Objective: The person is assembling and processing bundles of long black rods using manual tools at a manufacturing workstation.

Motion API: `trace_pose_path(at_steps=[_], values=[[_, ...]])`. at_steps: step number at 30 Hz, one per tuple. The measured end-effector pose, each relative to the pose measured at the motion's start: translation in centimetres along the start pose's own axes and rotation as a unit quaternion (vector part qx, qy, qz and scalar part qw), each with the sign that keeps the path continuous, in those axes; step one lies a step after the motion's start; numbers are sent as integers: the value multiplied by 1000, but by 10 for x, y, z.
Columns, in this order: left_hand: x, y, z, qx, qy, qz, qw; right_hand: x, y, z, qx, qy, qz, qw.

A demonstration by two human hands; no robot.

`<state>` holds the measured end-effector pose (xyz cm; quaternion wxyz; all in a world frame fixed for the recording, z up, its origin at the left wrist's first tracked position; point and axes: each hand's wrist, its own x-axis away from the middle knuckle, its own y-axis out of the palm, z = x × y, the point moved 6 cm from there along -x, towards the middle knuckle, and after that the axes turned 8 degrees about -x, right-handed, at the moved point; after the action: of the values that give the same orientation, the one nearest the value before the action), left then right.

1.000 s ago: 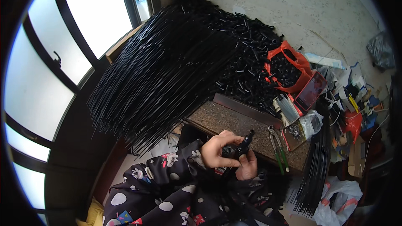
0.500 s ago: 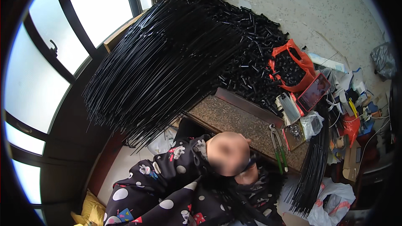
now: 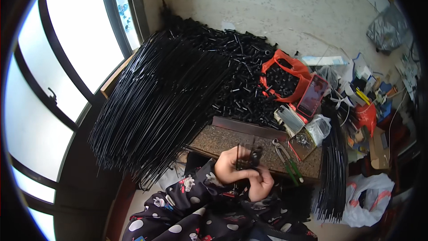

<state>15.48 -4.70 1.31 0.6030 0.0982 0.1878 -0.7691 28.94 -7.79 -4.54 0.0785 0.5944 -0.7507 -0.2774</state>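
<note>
The black part [image 3: 255,157] was up between the two hands, over the near edge of the bench [image 3: 211,140], blurred enough that its outline could not be made out. The left hand [image 3: 232,166] was curled nearly closed around it, thumb laid across toward the right hand [image 3: 261,184], whose fingers were bent in just below; whether those gripped the part could not be told. It was probably light and rigid, its smooth surface perhaps a little slippery, so the thicker body seemed a better hold than any thin end. The tubes [image 3: 243,105] heaped behind looked similarly hard and likely to roll. The rods [image 3: 147,107] beside them looked slim and springy, best taken in a bunch. The pliers [image 3: 287,164] lay to the right.
</note>
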Motion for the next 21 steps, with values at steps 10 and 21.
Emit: trace_pose_path(at_steps=[10,21], values=[[-5,-5,-12,75,87,-245,963,-9,14,11,-20,254,-301,919],[14,10,-18,-159,59,-48,984,-21,18,-9,151,67,-138,976]])
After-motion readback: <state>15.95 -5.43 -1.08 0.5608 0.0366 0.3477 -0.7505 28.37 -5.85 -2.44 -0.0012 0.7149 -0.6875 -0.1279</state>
